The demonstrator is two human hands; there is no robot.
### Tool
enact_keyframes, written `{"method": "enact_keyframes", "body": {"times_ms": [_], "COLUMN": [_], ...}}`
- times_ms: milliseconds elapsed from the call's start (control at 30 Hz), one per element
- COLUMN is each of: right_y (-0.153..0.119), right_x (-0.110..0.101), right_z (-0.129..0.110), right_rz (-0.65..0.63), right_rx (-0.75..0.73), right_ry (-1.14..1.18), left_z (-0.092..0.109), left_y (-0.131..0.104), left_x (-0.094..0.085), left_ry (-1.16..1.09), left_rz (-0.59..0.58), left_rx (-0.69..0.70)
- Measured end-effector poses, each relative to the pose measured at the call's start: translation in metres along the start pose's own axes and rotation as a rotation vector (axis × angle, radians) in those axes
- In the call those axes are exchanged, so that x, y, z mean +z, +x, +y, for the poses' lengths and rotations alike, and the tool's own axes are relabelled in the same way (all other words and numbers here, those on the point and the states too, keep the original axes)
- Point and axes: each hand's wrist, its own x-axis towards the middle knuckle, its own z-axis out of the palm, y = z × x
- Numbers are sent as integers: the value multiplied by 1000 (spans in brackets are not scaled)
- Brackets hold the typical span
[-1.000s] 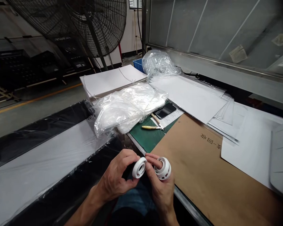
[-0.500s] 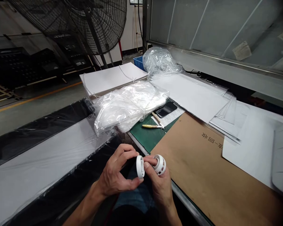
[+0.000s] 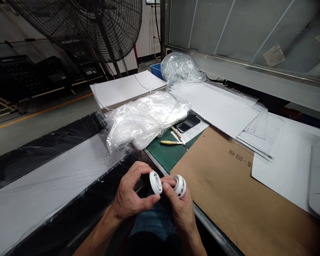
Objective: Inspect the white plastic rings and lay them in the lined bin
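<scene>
Far from the blue bin, contents hidden, left hand clasps ring; right hand, slotted collar.

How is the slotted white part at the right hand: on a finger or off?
On. A finger of the right hand reaches into the opening of the slotted white part; its tip is hidden.
</scene>
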Motion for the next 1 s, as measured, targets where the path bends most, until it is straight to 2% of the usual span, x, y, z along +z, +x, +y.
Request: {"method": "enact_keyframes", "body": {"times_ms": [267, 500, 667, 1000], "right_y": [-1, -3, -3, -4], "right_x": [3, 4, 3, 5], "right_z": [-6, -8, -7, -11], "right_rz": [-42, -60, -53, -54], "right_rx": [52, 53, 57, 42], "right_ry": [-34, -69, -70, -87], "left_z": [0, 0, 0, 5], "left_y": [-3, -8, -10, -6], "left_x": [2, 10, 11, 6], "left_ry": [-118, -247, -264, -186], "left_rz": [21, 0, 1, 3], "left_rx": [-204, -398, -431, -404]}}
